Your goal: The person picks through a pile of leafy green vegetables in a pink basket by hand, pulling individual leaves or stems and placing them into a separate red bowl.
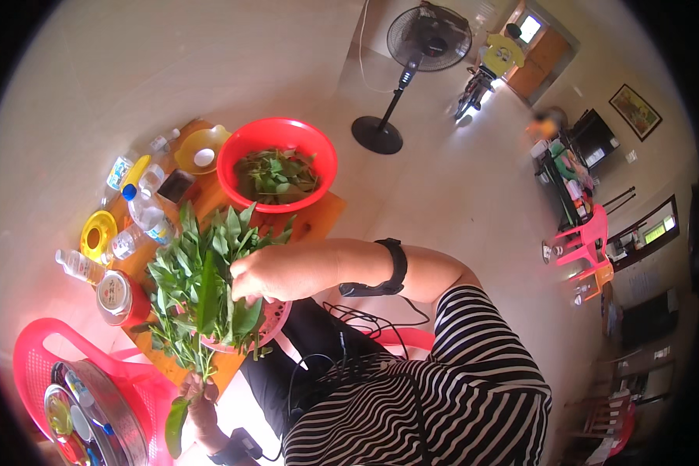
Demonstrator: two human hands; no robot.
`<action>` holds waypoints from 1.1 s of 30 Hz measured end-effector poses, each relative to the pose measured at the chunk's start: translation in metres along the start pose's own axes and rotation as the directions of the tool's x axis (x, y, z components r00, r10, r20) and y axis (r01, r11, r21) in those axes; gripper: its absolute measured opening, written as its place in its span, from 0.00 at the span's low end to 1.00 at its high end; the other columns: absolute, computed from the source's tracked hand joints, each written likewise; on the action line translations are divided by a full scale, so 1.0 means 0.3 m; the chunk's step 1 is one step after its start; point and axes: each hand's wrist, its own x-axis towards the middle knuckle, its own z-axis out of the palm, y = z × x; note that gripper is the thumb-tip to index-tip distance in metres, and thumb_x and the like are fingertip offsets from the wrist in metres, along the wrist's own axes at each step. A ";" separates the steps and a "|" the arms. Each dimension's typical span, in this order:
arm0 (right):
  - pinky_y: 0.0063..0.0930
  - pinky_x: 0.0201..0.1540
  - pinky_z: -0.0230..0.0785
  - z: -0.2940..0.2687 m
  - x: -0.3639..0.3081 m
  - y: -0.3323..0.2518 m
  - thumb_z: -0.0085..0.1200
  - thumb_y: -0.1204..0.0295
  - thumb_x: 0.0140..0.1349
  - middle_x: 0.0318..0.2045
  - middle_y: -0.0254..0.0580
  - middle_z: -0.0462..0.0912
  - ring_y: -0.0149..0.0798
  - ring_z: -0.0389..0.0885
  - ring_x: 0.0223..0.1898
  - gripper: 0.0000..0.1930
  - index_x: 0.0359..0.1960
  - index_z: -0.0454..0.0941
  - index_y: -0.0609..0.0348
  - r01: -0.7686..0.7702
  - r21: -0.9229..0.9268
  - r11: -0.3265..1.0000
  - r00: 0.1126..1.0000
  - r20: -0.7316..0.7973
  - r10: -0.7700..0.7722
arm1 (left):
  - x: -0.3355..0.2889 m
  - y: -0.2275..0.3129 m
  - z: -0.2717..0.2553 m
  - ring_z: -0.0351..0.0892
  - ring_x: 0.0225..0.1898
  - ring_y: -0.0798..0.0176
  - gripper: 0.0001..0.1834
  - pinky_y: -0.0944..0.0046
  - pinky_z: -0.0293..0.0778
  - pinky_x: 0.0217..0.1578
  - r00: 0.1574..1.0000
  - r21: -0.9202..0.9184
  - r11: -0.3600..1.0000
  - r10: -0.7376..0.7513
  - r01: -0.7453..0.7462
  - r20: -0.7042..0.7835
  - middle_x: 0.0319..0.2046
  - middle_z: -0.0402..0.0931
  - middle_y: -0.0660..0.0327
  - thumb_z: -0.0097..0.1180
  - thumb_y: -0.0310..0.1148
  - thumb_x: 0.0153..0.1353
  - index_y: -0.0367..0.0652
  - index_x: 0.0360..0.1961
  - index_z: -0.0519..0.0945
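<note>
A big heap of leafy green stems (202, 272) lies over a pink perforated basket (276, 318) on the wooden table. My left hand (200, 396), below the heap, is closed around the lower ends of a few leafy stems, and one long leaf (176, 427) hangs beside it. Over the right side of the heap is my right hand (260, 276), its fingers curled in among the leaves; the fingertips are partly hidden. Behind the heap stands a red plastic basin (322, 151) with loose picked leaves (276, 175) inside.
Several plastic bottles (144, 210), a yellow bowl (194, 144) and a red-sided jar (120, 299) crowd the table (318, 221)'s left side. A pink chair (43, 349) holds a round metal tin (120, 412). Black cables (365, 314) cross my lap. A standing fan (408, 74) is farther off.
</note>
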 end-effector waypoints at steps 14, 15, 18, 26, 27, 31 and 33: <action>0.36 0.30 0.71 0.152 0.139 0.053 0.48 0.75 0.55 0.26 0.47 0.71 0.46 0.75 0.31 0.04 0.30 0.69 0.63 0.011 -0.601 0.799 0.948 -0.249 -0.200 | -0.062 -0.024 0.000 0.71 0.26 0.70 0.07 0.77 0.67 0.27 0.900 0.071 0.987 0.161 -0.145 -0.405 0.28 0.73 0.60 0.56 0.29 0.59 0.40 0.37 0.74; 0.41 0.34 0.69 0.196 0.159 0.077 0.47 0.76 0.53 0.27 0.49 0.71 0.51 0.75 0.30 0.05 0.29 0.70 0.65 -0.019 -0.406 0.914 0.882 -0.437 -0.176 | -0.063 -0.012 0.035 0.73 0.27 0.69 0.07 0.76 0.68 0.28 0.890 -0.018 0.989 0.124 -0.147 -0.439 0.29 0.73 0.60 0.55 0.29 0.60 0.40 0.38 0.74; 0.38 0.29 0.68 0.178 0.221 0.117 0.42 0.81 0.61 0.27 0.48 0.73 0.48 0.74 0.25 0.05 0.38 0.69 0.64 -0.086 -0.327 0.941 0.773 -0.618 -0.144 | -0.069 -0.030 -0.032 0.68 0.24 0.72 0.06 0.76 0.66 0.26 0.960 -0.211 0.948 0.194 -0.237 -0.204 0.26 0.72 0.62 0.54 0.29 0.60 0.39 0.37 0.73; 0.38 0.29 0.71 0.350 0.477 0.075 0.45 0.78 0.64 0.26 0.51 0.78 0.47 0.80 0.26 0.07 0.43 0.69 0.62 -0.063 -0.033 0.997 0.912 -0.407 0.044 | -0.152 -0.046 -0.074 0.58 0.18 0.74 0.11 0.74 0.54 0.20 0.966 -0.531 0.816 0.258 -0.228 -0.019 0.18 0.64 0.66 0.51 0.33 0.64 0.35 0.30 0.75; 0.42 0.32 0.72 0.377 0.509 0.101 0.46 0.79 0.62 0.28 0.52 0.79 0.54 0.79 0.29 0.07 0.41 0.69 0.62 0.036 -0.162 0.986 0.919 -0.382 -0.097 | -0.154 -0.051 -0.072 0.58 0.19 0.74 0.11 0.74 0.54 0.21 0.971 -0.565 0.802 0.241 -0.192 0.012 0.18 0.64 0.66 0.51 0.33 0.63 0.35 0.30 0.75; 0.40 0.42 0.69 0.435 0.574 0.146 0.44 0.80 0.57 0.35 0.51 0.75 0.53 0.75 0.39 0.08 0.36 0.74 0.64 0.160 -0.348 0.924 0.962 -0.156 -0.226 | -0.160 -0.065 -0.061 0.58 0.19 0.73 0.12 0.74 0.54 0.21 0.974 -0.546 0.820 0.225 -0.169 0.037 0.18 0.64 0.66 0.52 0.35 0.63 0.36 0.29 0.75; 0.39 0.42 0.69 0.458 0.580 0.157 0.44 0.79 0.57 0.34 0.50 0.75 0.52 0.75 0.38 0.07 0.34 0.75 0.65 0.199 -0.479 0.855 0.943 -0.143 -0.300 | -0.154 -0.068 -0.052 0.58 0.19 0.73 0.12 0.74 0.54 0.21 0.967 -0.531 0.828 0.247 -0.182 0.054 0.18 0.64 0.66 0.52 0.35 0.63 0.36 0.29 0.75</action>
